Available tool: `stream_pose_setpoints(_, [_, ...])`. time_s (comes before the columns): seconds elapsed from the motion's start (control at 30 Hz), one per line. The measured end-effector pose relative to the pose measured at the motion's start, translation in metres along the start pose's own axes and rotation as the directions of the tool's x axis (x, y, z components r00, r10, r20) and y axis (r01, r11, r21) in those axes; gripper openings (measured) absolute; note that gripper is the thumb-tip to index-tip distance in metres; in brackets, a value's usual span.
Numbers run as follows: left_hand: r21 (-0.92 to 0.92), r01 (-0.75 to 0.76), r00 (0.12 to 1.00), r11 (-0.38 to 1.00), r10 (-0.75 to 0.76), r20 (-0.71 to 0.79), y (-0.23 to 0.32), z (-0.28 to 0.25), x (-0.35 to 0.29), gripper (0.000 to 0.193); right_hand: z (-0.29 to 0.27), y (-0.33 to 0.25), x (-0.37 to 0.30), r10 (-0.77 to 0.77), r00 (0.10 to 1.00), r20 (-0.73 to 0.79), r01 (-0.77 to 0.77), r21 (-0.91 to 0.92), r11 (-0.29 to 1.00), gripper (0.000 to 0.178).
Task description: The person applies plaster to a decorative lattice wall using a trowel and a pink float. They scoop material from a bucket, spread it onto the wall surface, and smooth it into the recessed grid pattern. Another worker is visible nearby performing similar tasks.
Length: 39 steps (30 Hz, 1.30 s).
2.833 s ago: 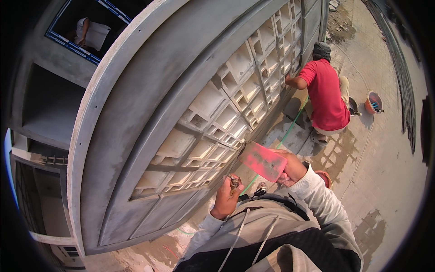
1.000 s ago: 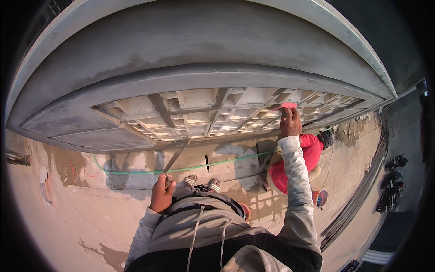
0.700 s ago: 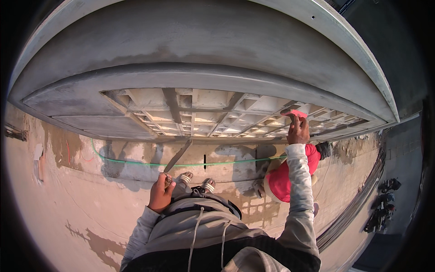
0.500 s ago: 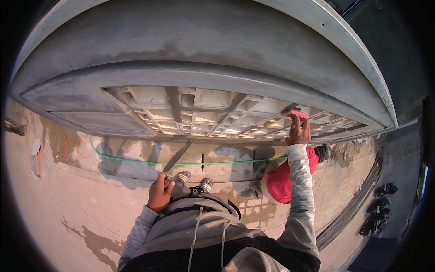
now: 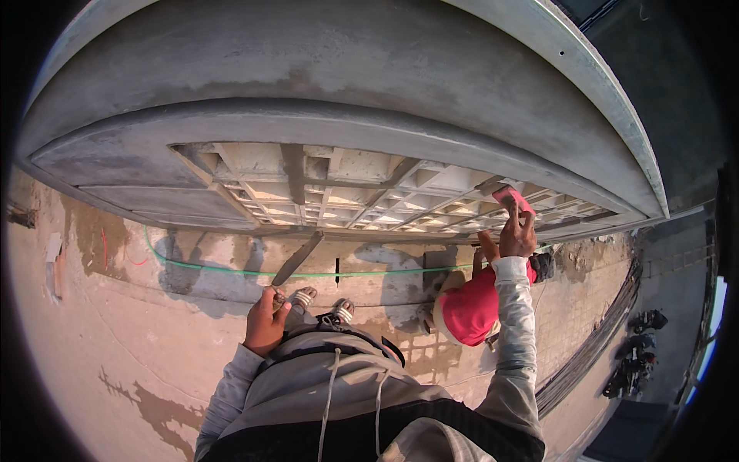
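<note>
My left hand is closed around the handle of a long, narrow trowel. Its grey blade points up and away from me, below the wall's lower edge. Reaching forward on the right, my right hand grips a pink sponge-like block between thumb and fingers. That block is at the right part of a pale recessed lattice set in the grey cement wall. Whether it touches the lattice bars I cannot tell. Shadow and grime cover some of the lattice's openings.
A co-worker in red crouches below my right forearm, one hand raised near the lattice. A green hose runs along the ground past my sandals. Long bundled rods and parked motorcycles are at the right.
The pink block has tilted and shifted slightly right in my right hand. The co-worker's raised hand has come into view beside my wrist. My left hand with the trowel has moved slightly left.
</note>
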<state>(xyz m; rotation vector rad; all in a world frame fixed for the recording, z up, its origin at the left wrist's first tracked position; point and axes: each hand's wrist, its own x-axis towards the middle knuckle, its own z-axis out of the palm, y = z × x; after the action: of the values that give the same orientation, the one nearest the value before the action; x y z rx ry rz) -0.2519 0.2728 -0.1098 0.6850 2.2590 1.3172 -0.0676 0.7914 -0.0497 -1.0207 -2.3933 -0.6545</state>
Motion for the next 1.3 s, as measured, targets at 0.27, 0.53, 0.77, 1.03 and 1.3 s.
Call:
stream_pose_setpoints(0.27, [-0.02,-0.002,1.0,1.0,0.002,0.029,0.001,0.003,0.006,0.026,-0.033,-0.048,-0.02,0.13,0.987,0.09,-0.157,0.464,0.872,0.044])
stream_pose_setpoints(0.53, [0.005,-0.029,0.998,1.0,0.028,0.051,0.004,0.008,0.005,0.025,-0.017,-0.069,0.002,0.087,0.996,0.005,-0.077,0.525,0.848,0.05])
stream_pose_setpoints(0.77, [0.009,-0.002,1.0,1.0,0.002,0.022,0.0,0.008,0.0,0.023,0.002,-0.08,-0.006,0.109,0.994,0.027,-0.107,0.524,0.845,0.048])
stream_pose_setpoints(1.03, [0.015,-0.021,1.0,1.0,0.021,0.009,0.003,0.008,0.001,0.022,0.011,-0.08,-0.044,0.087,0.979,0.182,-0.156,0.411,0.898,0.047])
stream_pose_setpoints(1.3, [0.005,-0.032,0.999,0.999,0.031,0.034,0.003,0.013,-0.002,0.021,0.03,-0.045,-0.053,0.007,0.98,-0.198,0.038,0.225,0.974,0.047])
